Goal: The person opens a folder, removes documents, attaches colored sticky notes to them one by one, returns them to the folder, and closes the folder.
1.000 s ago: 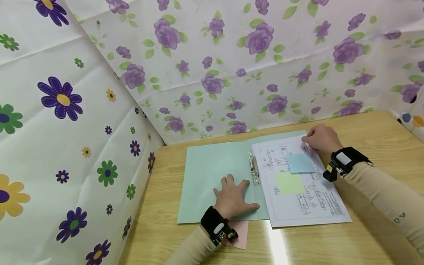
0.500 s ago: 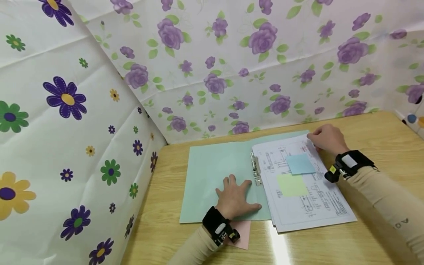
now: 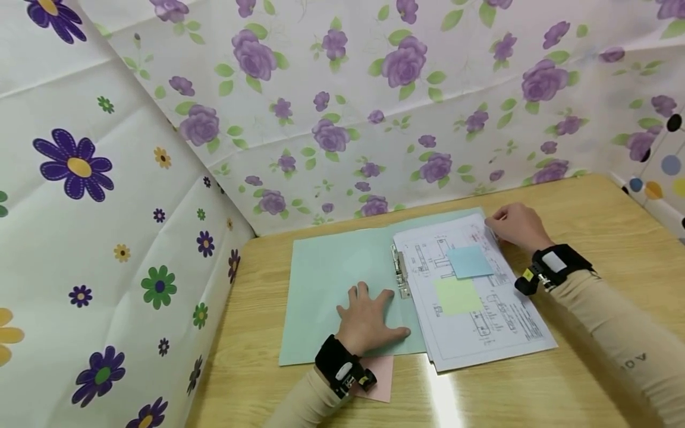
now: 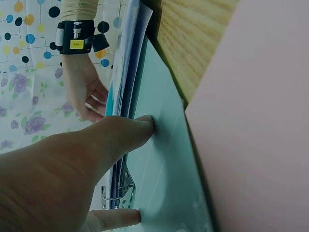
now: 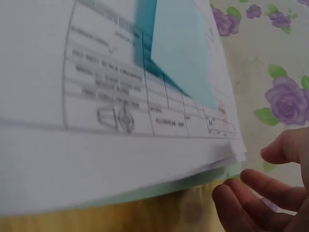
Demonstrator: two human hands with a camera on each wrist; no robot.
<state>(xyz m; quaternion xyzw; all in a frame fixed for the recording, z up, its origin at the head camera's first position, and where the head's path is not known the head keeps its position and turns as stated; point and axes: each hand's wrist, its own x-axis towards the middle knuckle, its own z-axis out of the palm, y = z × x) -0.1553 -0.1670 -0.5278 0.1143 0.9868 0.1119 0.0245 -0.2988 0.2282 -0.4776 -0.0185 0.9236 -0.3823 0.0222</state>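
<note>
A mint-green folder [image 3: 321, 279] lies spread on the wooden table, with a metal lever clip [image 3: 399, 272] near its fold. My left hand [image 3: 365, 321] rests on its left cover, fingers spread; the thumb [image 4: 130, 130] touches the cover near the fold. On the right side lies a stack of printed drawing sheets [image 3: 514, 342], slightly fanned at the lower left corner. It bears a blue sticky note [image 3: 470, 261] and a yellow-green one [image 3: 458, 295]. At the stack's far right corner is my right hand [image 3: 519, 226]; in the right wrist view its thumb and fingers stand apart, nothing between them.
A pink paper [image 3: 380, 380] sticks out from under my left wrist, at the folder's near edge. Flowered sheeting [image 3: 332, 137] stands behind the wooden table [image 3: 599, 238], and more daisy-patterned sheeting [image 3: 107, 238] rises at the left.
The top sheets have slid slightly nearer to me, baring edges of sheets beneath at the lower left. My left hand stays on the cover; the right stays by the far corner.
</note>
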